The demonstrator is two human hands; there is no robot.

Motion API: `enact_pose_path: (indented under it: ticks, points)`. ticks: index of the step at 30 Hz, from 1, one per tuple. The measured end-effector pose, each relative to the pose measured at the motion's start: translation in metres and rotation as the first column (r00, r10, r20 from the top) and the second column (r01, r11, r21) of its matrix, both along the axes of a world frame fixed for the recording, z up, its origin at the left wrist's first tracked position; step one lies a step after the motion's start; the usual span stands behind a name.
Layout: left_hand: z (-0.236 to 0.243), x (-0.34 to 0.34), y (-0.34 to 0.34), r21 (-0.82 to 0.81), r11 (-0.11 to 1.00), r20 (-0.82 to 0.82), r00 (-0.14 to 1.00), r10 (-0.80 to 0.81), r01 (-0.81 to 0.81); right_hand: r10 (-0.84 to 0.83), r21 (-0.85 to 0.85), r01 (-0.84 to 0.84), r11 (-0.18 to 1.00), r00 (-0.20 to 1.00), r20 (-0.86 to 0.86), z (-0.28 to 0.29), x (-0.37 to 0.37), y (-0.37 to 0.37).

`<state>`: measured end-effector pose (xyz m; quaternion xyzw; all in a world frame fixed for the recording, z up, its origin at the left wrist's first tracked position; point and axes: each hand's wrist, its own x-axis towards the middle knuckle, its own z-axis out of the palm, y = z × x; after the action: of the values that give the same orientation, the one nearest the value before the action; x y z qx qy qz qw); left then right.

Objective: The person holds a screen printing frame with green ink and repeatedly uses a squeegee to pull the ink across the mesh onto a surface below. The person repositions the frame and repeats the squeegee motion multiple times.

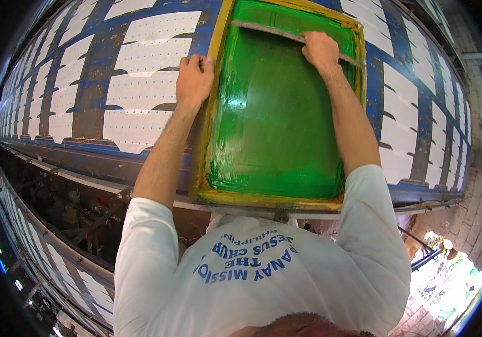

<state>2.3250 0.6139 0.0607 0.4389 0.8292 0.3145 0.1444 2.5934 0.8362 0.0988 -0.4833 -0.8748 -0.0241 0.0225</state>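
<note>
A screen printing frame (263, 200) with yellowed edges and a green, wet-looking mesh (274, 129) lies on the long table in front of me. Near its far end my right hand (320, 49) is closed round a long, narrow squeegee (266, 29), which spans most of the mesh at a slant. Against the frame's left side is my left hand (195, 81), its fingers curled and thumb close to the edge. What those fingers hold, if anything, is hidden. White dotted sheets (154, 56) with curved cut-outs lie just left of that hand.
More white sheets (399, 123) lie in rows along the blue, paint-stained table (92, 84) on both sides. A metal rail (78, 177) runs along its near edge. Another table with sheets (44, 241) stands at lower left, beyond a dark gap. Brick paving (480, 196) lies at right.
</note>
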Motion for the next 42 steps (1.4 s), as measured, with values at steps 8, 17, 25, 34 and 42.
enact_pose_path:
  ticks: [8, 17, 25, 34, 42]
  points:
    - [0.003, 0.004, 0.002, -0.008, 1.000, -0.075, 0.997, 0.027, -0.028, 0.098, 0.059, -0.101, 0.993, 0.994, 0.053, 0.003, -0.020, 0.090]
    - [-0.002, 0.002, 0.001, 0.042, 0.997, -0.156, 0.986, 0.065, -0.060, 0.147, 0.042, -0.145, 0.989, 0.988, -0.046, -0.006, 0.000, 0.030]
    - [0.003, 0.006, 0.003, -0.009, 0.998, -0.206, 0.977, 0.055, -0.058, 0.199, 0.190, -0.184, 0.964, 0.978, -0.063, 0.022, -0.003, 0.094]
    - [0.004, 0.004, 0.001, -0.057, 0.997, -0.184, 0.982, 0.043, -0.054, 0.115, 0.216, -0.082, 0.973, 0.982, -0.148, -0.024, -0.001, 0.151]
    - [0.000, -0.003, 0.005, -0.047, 0.999, -0.220, 0.975, -0.016, 0.006, -0.191, -0.078, 0.187, 0.979, 0.981, -0.045, 0.003, -0.008, 0.058]
